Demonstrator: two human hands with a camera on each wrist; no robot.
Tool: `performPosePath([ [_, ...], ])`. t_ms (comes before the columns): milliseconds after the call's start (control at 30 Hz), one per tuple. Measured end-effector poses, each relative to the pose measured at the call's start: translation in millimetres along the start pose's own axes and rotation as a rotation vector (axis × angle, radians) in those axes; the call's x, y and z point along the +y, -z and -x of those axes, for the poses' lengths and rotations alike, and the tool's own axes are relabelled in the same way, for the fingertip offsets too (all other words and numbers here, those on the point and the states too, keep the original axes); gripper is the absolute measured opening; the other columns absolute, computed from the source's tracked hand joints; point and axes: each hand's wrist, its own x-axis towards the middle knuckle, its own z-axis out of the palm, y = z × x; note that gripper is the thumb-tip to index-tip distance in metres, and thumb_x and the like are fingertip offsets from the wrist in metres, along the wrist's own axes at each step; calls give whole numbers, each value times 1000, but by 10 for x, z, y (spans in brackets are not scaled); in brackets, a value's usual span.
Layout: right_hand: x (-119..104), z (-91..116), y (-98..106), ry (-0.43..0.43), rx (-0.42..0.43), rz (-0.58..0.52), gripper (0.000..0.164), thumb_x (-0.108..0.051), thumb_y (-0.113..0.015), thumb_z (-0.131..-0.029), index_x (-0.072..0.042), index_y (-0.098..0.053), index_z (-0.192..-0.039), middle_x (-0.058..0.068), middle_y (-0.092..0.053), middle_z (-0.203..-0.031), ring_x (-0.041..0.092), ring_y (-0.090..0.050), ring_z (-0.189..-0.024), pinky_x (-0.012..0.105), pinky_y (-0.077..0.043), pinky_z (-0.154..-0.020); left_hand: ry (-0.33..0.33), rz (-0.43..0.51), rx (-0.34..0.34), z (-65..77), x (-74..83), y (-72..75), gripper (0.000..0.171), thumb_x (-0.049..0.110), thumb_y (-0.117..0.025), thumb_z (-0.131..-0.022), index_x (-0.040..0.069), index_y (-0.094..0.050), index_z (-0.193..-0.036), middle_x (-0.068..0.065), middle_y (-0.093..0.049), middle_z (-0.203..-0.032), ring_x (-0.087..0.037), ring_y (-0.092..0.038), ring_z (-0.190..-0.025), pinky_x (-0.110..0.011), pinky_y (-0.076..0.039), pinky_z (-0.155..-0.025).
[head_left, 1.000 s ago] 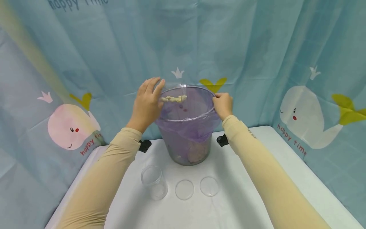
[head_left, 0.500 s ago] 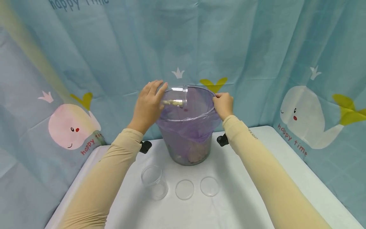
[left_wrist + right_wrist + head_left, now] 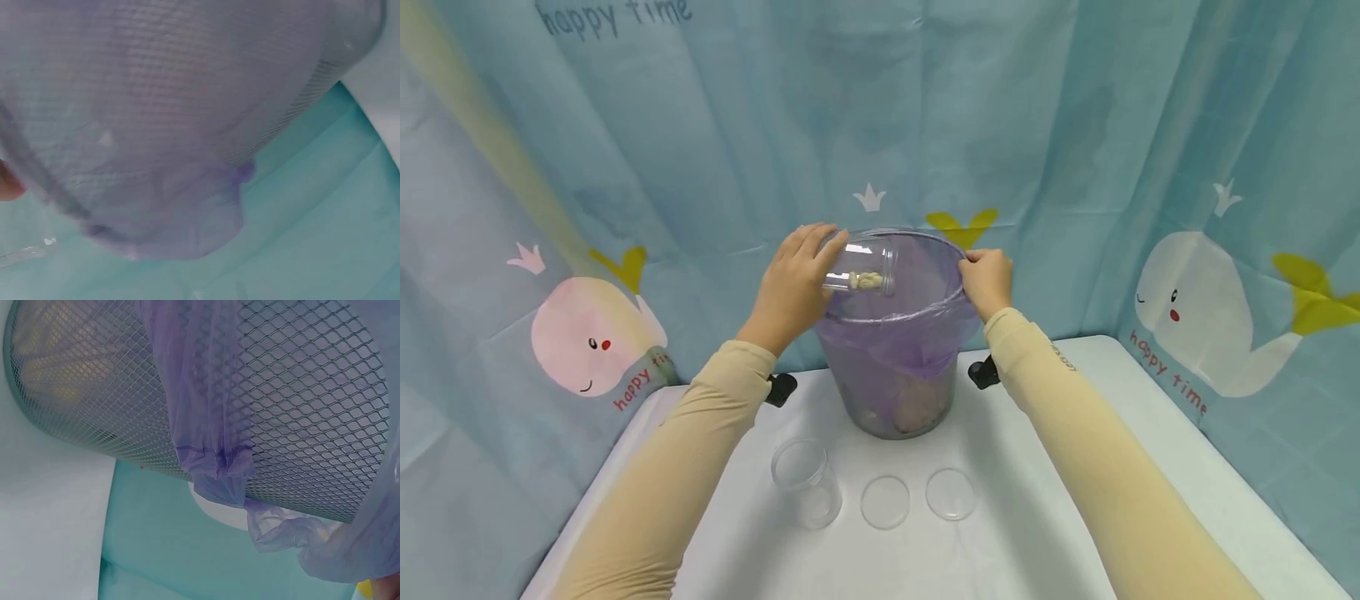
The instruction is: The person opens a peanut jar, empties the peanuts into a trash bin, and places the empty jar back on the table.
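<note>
In the head view my left hand [image 3: 793, 287] grips a clear plastic jar [image 3: 872, 247] lying nearly sideways over a mesh waste bin [image 3: 868, 400], its mouth to the right. Pale, lumpy pieces [image 3: 867, 281] sit inside near the jar's mouth. A purple bin bag [image 3: 917, 346] lines the bin and folds over its rim. My right hand [image 3: 987, 282] pinches the rim and bag at the right side. The left wrist view shows the mesh and bag [image 3: 175, 219], with a fingertip at the left edge. In the right wrist view, bag folds [image 3: 212, 437] hang over the mesh [image 3: 312, 394].
A second clear jar [image 3: 808, 487] stands on the white table [image 3: 1037, 533] in front of the bin. Two clear round lids [image 3: 885, 502] lie to its right. A pale blue curtain with whale prints [image 3: 1000, 108] hangs behind and at both sides.
My left hand has lowered the jar and shifted it slightly right. The pale pieces, earlier spread along the jar, now bunch near its mouth. My right hand stays on the rim.
</note>
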Motion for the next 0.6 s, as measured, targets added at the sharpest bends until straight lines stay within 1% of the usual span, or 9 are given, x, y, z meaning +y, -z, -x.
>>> performPosePath([
  [67,1,-5,2,-8,-3,1,34,-11,-51,-98,0,-66,-126,18,-66,-128,33,-64,-118,43,-55,-98,7,-1,26,-17,2,6,63,-10,-71,-76,2,-52,-135,-21,-55,-138,-39,-48,-133,-44,-35,-121],
  [100,2,-8,3,-9,-4,1,34,-11,-51,-98,0,-66,-126,19,-67,-128,34,-64,-116,43,-55,-97,-4,-13,18,-24,5,8,62,-11,-70,-77,2,-53,-135,-21,-55,-138,-39,-49,-133,-44,-35,-121],
  [233,-4,-24,16,-4,13,11,33,-11,-51,-99,0,-66,-125,18,-67,-127,34,-63,-118,43,-54,-99,-40,-54,-66,-33,25,16,62,-11,-67,-80,3,-51,-138,-21,-55,-139,-38,-48,-134,-44,-36,-120],
  [267,-11,-26,18,-5,12,16,32,-11,-51,-99,0,-67,-125,18,-67,-127,34,-65,-115,42,-55,-98,-45,-51,-71,-33,26,22,62,-12,-66,-79,3,-52,-137,-21,-55,-138,-38,-48,-133,-44,-36,-120],
  [333,-25,-27,19,-5,9,23,33,-12,-52,-99,-1,-66,-126,18,-67,-127,32,-67,-104,39,-57,-91,-31,-37,-32,-36,19,40,61,-12,-65,-79,3,-52,-136,-21,-55,-138,-38,-48,-133,-45,-36,-120],
  [400,-35,-26,14,-5,8,28,33,-12,-52,-99,-1,-66,-126,17,-68,-126,28,-67,-90,33,-55,-81,-12,-9,42,-51,7,62,62,-11,-67,-77,2,-52,-136,-22,-55,-138,-40,-48,-133,-45,-35,-121],
  [467,-35,-27,11,-3,2,21,33,-11,-51,-99,-1,-66,-127,18,-68,-126,28,-67,-91,34,-55,-83,-3,0,70,-68,-10,71,61,-9,-69,-77,2,-52,-135,-23,-55,-138,-40,-48,-133,-46,-35,-121],
  [533,-28,-23,4,-2,9,24,33,-11,-51,-99,-1,-66,-127,18,-68,-126,26,-66,-88,32,-55,-80,3,-10,42,-81,-19,75,63,-6,-74,-77,2,-52,-136,-22,-55,-139,-40,-48,-133,-46,-35,-120],
  [600,-24,-15,0,-4,9,23,33,-11,-52,-99,-1,-66,-127,18,-68,-126,26,-66,-86,32,-55,-78,30,-9,-3,-84,-27,77,64,-5,-75,-77,2,-52,-137,-22,-54,-140,-39,-47,-134,-45,-35,-121],
])
